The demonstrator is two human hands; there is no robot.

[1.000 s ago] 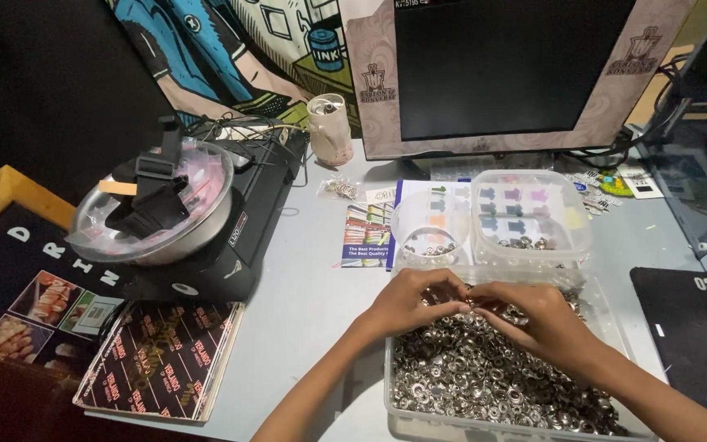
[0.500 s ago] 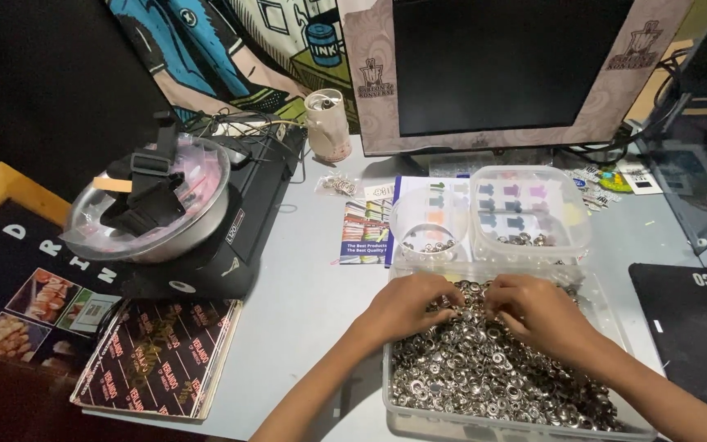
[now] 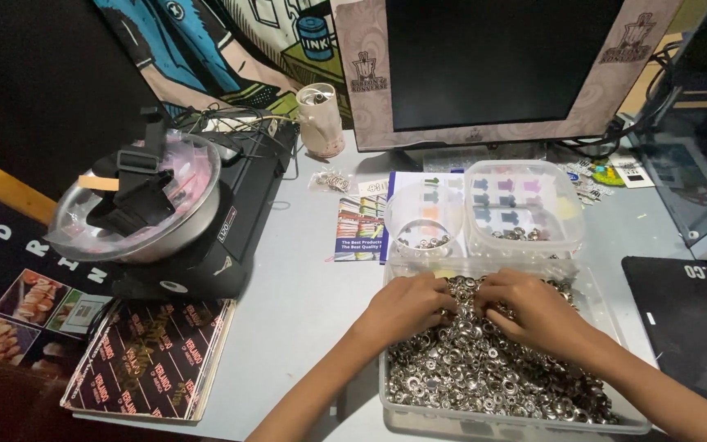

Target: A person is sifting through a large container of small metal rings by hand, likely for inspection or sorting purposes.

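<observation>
A clear plastic tub [image 3: 403, 409] at the front of the table is full of small silver metal rings [image 3: 484, 376]. Both hands rest in the pile, knuckles up. My left hand [image 3: 407, 307] lies at the tub's left side with its fingers curled down into the rings. My right hand [image 3: 533, 309] is close beside it, fingers bent into the same heap. Whether either hand pinches a ring is hidden by the fingers.
Behind the tub stand a small round clear cup [image 3: 425, 221] and a clear square container [image 3: 521, 209], each holding a few rings. A black machine with a clear dome [image 3: 145, 205] sits left, a monitor [image 3: 493, 65] behind, a can [image 3: 319, 121], leaflets [image 3: 360, 227], a black mat [image 3: 697, 327] right.
Both hands have dropped from the tub's far edge down into the ring pile and drawn slightly apart.
</observation>
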